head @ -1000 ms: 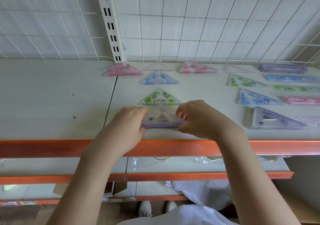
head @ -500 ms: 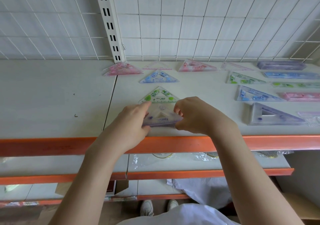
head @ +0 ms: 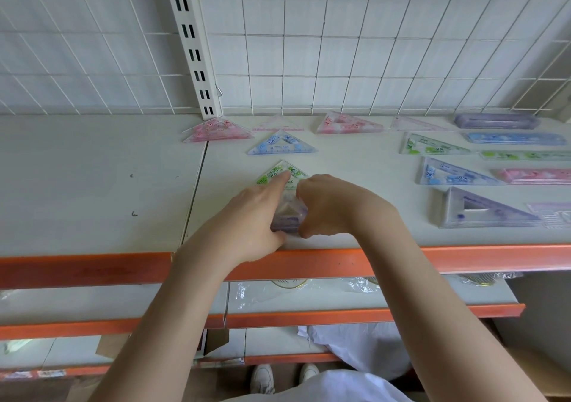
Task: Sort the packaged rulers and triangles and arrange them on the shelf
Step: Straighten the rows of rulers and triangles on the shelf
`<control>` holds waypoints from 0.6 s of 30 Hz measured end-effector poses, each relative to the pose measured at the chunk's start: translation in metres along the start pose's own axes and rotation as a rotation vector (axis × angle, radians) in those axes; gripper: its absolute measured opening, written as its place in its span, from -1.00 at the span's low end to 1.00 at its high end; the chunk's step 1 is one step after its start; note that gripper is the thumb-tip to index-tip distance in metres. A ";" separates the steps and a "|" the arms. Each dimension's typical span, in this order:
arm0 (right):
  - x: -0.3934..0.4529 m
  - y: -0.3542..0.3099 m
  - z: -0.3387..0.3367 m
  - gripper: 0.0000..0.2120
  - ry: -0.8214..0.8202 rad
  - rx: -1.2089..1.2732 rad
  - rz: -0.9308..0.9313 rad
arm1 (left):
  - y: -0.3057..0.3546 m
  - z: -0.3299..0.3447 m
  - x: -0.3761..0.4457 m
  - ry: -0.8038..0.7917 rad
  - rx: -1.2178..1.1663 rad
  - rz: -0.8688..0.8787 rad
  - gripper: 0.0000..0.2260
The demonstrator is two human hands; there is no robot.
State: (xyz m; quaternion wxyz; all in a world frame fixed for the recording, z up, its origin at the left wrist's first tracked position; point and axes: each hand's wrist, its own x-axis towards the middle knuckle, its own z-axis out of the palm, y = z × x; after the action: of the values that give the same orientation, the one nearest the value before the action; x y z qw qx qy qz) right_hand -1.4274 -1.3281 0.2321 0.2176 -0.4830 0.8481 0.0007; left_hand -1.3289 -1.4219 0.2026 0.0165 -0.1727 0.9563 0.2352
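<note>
A stack of purple packaged triangles [head: 289,216] lies near the front edge of the white shelf [head: 92,204]. My left hand [head: 256,216] holds its left side and my right hand [head: 336,207] pinches its right side; both hands cover most of it. Just behind it lies a green triangle [head: 272,174], partly hidden by my left index finger. Farther back lie a blue triangle [head: 282,143] and a pink triangle stack [head: 216,131]. Long right triangles in pink [head: 349,123], green [head: 432,145], blue [head: 454,173] and purple [head: 485,213] fill the middle right.
Packaged rulers lie in a column at the far right: purple [head: 497,120], blue [head: 516,138], green [head: 525,155], pink [head: 537,175]. A wire grid wall and slotted upright [head: 193,43] back the shelf. An orange lip [head: 77,270] edges the front. Lower shelves hold plastic-wrapped items [head: 302,287].
My two hands have closed in toward each other over the purple triangle stack, covering more of it. The stack stays at the same spot near the front edge.
</note>
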 end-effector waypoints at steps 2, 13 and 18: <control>0.001 -0.001 0.000 -0.82 -0.002 -0.005 -0.006 | 0.001 0.002 0.002 0.008 -0.016 0.011 -0.22; 0.002 0.003 0.002 -0.71 0.036 0.009 -0.026 | -0.003 0.005 0.001 0.078 -0.041 0.071 -0.26; 0.000 0.010 0.002 -0.63 0.040 0.027 -0.011 | -0.007 0.002 -0.004 0.071 -0.024 0.031 -0.24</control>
State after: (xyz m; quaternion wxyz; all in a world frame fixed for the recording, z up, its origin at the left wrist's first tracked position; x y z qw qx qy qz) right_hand -1.4344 -1.3222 0.2281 0.2072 -0.4845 0.8496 -0.0213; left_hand -1.3229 -1.4260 0.1983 -0.0230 -0.1663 0.9559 0.2408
